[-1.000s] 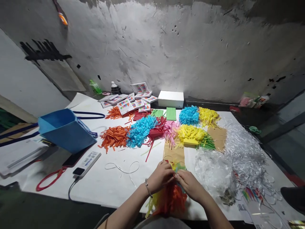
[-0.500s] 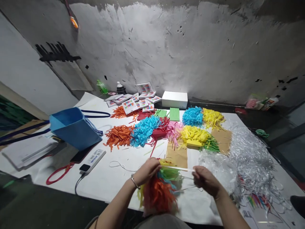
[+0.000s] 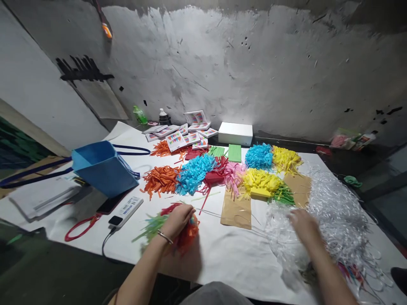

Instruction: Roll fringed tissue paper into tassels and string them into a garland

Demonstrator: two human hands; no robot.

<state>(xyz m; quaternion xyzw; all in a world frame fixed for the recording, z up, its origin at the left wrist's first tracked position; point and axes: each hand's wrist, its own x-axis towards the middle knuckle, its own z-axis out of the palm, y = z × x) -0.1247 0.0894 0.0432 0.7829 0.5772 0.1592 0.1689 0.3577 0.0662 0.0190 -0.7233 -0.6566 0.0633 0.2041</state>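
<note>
My left hand, with a bracelet at the wrist, is closed on a bundle of multicoloured tissue-paper tassels over the near part of the table. Red, green and orange strips fan out around the fingers. Thin white string trails from the bundle towards the right. My right hand is over a heap of clear plastic bags, blurred by motion, so its fingers cannot be made out. A brown paper piece lies between the hands.
Fringed tissue bunches in orange, blue, and yellow cross the table. Shiny white ribbon is piled at right. A blue bag, phone and power strip are at left. Printed packs and a white box stand behind.
My left hand has carried the tassel bundle to the left. My right hand has let go of the stretched white strip and moved right, over the clear plastic.
</note>
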